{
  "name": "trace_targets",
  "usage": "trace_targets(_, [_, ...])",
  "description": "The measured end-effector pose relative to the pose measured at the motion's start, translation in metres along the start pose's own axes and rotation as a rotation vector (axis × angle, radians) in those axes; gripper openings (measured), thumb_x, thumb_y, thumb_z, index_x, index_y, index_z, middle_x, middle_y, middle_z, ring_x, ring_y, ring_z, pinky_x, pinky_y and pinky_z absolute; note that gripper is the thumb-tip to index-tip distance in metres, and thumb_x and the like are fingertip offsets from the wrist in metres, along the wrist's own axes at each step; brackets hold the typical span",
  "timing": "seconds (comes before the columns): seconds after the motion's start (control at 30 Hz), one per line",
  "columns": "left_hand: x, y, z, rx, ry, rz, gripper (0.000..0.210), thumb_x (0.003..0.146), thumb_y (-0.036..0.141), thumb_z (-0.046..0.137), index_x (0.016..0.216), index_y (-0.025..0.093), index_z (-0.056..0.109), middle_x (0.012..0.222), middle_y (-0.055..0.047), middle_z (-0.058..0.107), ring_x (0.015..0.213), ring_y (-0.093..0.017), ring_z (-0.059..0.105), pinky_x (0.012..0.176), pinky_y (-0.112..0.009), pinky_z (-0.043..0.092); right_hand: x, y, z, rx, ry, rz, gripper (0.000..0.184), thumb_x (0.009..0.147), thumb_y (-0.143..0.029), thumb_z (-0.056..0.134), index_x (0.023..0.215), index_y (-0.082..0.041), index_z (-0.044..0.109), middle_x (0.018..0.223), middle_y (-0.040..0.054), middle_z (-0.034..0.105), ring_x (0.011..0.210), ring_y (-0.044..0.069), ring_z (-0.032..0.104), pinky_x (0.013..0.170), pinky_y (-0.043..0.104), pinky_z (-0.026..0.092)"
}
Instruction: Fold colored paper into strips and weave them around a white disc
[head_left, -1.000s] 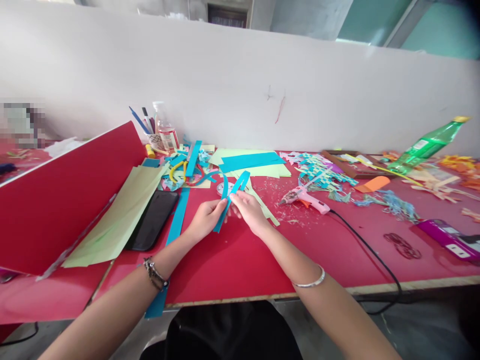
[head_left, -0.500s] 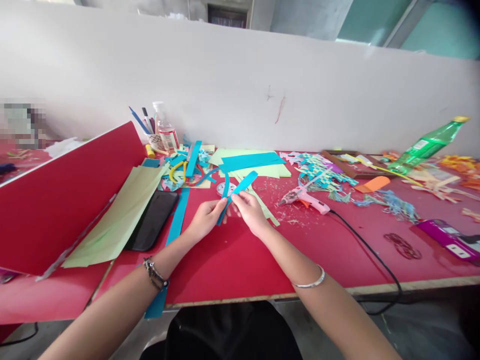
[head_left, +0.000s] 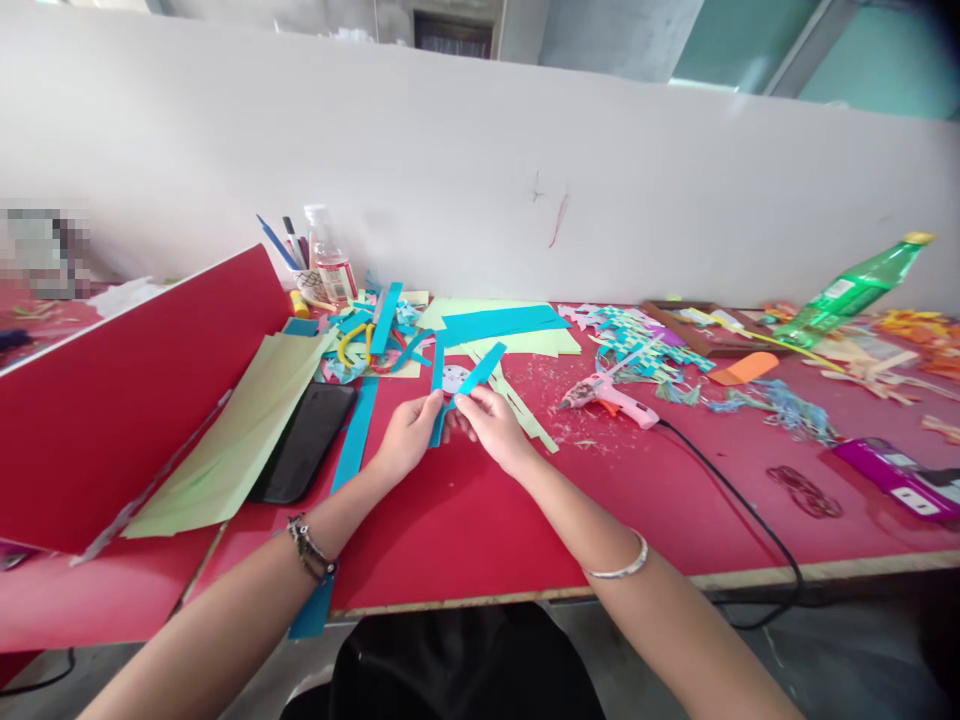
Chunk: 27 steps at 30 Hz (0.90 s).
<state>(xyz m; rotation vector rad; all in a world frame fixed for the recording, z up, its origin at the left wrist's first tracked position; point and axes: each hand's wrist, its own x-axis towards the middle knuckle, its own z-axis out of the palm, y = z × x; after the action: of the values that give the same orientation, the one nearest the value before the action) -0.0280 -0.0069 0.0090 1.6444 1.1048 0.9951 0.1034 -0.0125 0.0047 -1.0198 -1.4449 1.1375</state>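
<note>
Above the red table, my left hand [head_left: 409, 432] pinches a blue paper strip [head_left: 439, 365] that stands nearly upright between thumb and fingers. My right hand [head_left: 491, 425] grips another length of blue strip [head_left: 484, 368], slanting up to the right. Whether the two lengths are one folded piece or separate I cannot tell. Just behind them lies a small round white disc [head_left: 454, 379], partly covered by the strips. A long blue strip [head_left: 357, 440] runs under my left forearm to the table's front edge.
A pink glue gun [head_left: 611, 397] with a black cord lies to the right. Scissors [head_left: 356, 347] sit among paper scraps behind my left hand. A black phone [head_left: 307, 445], a red board [head_left: 150, 400] and a green bottle [head_left: 855, 290] flank the work.
My hands have moved slightly apart. The left-hand length has gone from curved to straighter and more upright; the right-hand length has shifted a little left and down.
</note>
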Motion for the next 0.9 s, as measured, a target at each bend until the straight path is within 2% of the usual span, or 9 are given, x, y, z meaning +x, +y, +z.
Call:
trace_targets(0.07, [0.0006,0.0006,-0.0007,-0.010,0.000,0.005,0.048,0.083,0.046,0.030,0.053,0.014,0.051,0.048,0.001,0.052,0.045,-0.008,0.047,0.049,-0.019,0.036,0.0007,0.0015,-0.0004,0.009,0.017,0.018,0.025,0.077,-0.036,0.045,0.058,-0.019,0.042,0.046,-0.0054,0.042,0.040,0.007,0.036,0.040,0.021,0.028])
trace_targets(0.23, [0.0002,0.0004,-0.0002,0.025,-0.103,0.036,0.046,0.084,0.045,0.030,0.059,0.014,0.055,0.045,0.002,0.051,0.042,-0.007,0.042,0.047,-0.018,0.033,0.0015,-0.0016,-0.0020,0.022,0.100,-0.012,0.027,0.077,-0.039,0.045,0.058,-0.019,0.041,0.047,-0.0065,0.039,0.041,0.006,0.036,0.041,0.021,0.027])
trace_targets(0.43, [-0.0018,0.0001,0.0004,0.086,-0.094,0.068,0.047,0.085,0.043,0.028,0.057,0.014,0.053,0.045,0.002,0.051,0.043,-0.008,0.043,0.048,-0.018,0.034,-0.0012,-0.0071,0.0006,-0.011,-0.065,-0.021,0.025,0.077,-0.037,0.044,0.060,-0.019,0.043,0.050,-0.0055,0.046,0.045,0.007,0.043,0.044,0.021,0.031])
trace_targets(0.9, [-0.0022,-0.0004,0.0058,-0.005,-0.060,-0.014,0.049,0.084,0.046,0.026,0.057,0.015,0.052,0.042,0.003,0.048,0.038,-0.007,0.040,0.045,-0.019,0.033,-0.0011,-0.0050,0.0010,0.030,-0.077,-0.036,0.023,0.077,-0.035,0.043,0.059,-0.019,0.042,0.048,-0.0057,0.045,0.042,0.007,0.041,0.043,0.021,0.029])
